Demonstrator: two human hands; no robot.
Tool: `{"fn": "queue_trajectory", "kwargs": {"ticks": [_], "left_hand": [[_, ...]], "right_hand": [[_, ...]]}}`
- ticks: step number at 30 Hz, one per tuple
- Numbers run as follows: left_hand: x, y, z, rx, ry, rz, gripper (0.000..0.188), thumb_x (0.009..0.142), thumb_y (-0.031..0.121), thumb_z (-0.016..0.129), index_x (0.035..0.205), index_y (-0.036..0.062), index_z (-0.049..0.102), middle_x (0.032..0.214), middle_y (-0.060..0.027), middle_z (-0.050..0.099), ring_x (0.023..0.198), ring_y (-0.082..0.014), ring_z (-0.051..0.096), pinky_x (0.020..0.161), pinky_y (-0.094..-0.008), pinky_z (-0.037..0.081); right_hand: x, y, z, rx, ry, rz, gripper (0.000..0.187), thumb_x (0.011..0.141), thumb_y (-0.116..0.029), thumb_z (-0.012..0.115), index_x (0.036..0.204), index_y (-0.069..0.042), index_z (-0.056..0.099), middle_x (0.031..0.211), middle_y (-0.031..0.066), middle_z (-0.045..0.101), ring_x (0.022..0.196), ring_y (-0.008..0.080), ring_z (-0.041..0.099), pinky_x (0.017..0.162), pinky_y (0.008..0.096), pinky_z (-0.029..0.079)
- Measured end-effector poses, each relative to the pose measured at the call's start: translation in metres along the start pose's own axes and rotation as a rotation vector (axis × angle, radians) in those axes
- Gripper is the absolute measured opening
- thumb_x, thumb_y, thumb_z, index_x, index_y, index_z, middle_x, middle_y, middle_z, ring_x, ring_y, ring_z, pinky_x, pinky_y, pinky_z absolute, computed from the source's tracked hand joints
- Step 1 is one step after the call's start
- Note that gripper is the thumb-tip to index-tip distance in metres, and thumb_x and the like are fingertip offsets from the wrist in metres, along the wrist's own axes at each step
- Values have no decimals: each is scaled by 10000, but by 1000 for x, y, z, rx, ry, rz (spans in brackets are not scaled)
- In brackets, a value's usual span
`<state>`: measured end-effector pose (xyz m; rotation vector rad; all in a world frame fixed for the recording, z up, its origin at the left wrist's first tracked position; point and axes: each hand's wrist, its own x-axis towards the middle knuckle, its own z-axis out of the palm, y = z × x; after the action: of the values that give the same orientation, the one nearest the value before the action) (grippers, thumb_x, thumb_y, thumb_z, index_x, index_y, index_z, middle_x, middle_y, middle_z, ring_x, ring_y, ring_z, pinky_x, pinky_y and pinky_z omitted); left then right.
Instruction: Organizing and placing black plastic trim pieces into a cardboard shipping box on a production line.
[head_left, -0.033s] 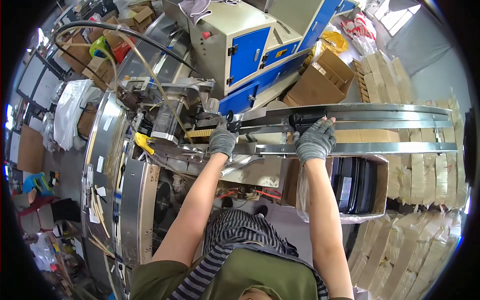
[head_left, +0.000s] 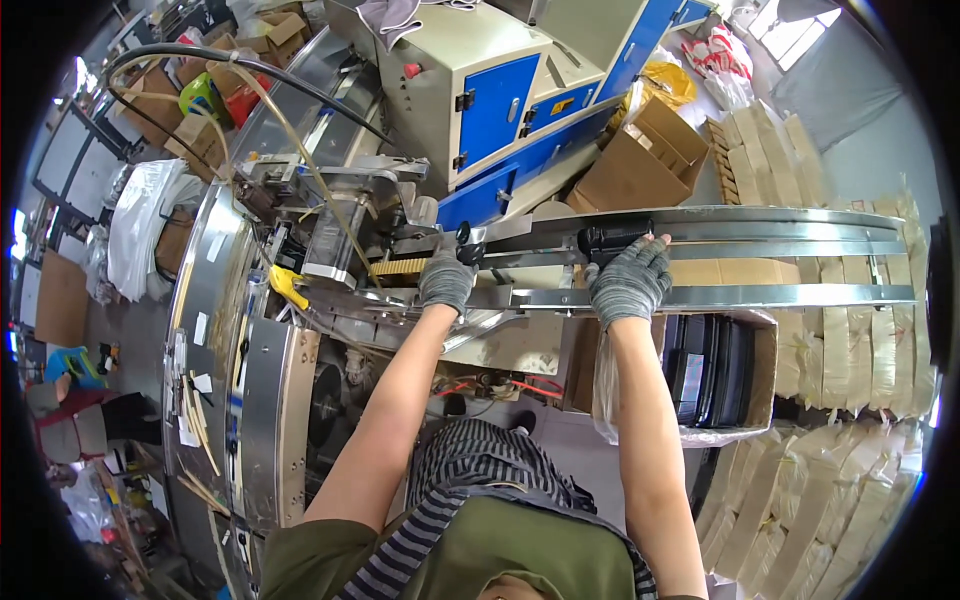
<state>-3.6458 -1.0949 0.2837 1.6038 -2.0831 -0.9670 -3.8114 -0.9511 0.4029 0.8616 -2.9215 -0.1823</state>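
Observation:
My left hand, in a grey knit glove, is at the left end of a long metal rail track. Its fingers curl against a small black piece with rounded ends; the grip is partly hidden. To the right, my gloved right hand reaches over the front rail, its fingers bent onto black tube-like pieces lying between the rails. A row of yellowish ribbed parts sits in the track just left of my left hand.
A metal machine head with hoses and a yellow-handled tool stands left. Below the track, an open carton holds black pieces. Behind are a blue-doored cabinet and a cardboard box. Wrapped bundles are stacked right.

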Motion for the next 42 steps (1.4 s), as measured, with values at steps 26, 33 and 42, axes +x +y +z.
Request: {"fn": "queue_trajectory", "kwargs": {"ticks": [26, 33, 42], "left_hand": [[11, 8, 39, 705, 16, 323, 226, 855, 155, 482, 1002, 93, 643, 975, -144, 625, 1004, -312, 548, 910, -491, 390], [18, -16, 54, 498, 83, 488, 167, 831, 111, 492, 900, 78, 640, 867, -139, 636, 883, -291, 601, 849, -415, 443], [24, -24, 64, 446, 234, 566, 210, 769, 51, 519, 962, 57, 602, 831, -104, 634, 877, -291, 599, 894, -419, 409]], "right_hand": [[-2, 0, -5, -18, -21, -17, 1005, 738, -512, 632, 1396, 95, 174, 1474, 288, 108, 1368, 396, 165, 1030, 516, 282], [-2, 0, -1, -20, -20, -16, 1002, 745, -510, 627, 1398, 94, 165, 1474, 291, 100, 1368, 399, 164, 1034, 520, 274], [-3, -3, 1, -28, 4, -17, 997, 745, -507, 631, 1395, 95, 173, 1472, 288, 114, 1356, 397, 191, 1038, 508, 274]]}}
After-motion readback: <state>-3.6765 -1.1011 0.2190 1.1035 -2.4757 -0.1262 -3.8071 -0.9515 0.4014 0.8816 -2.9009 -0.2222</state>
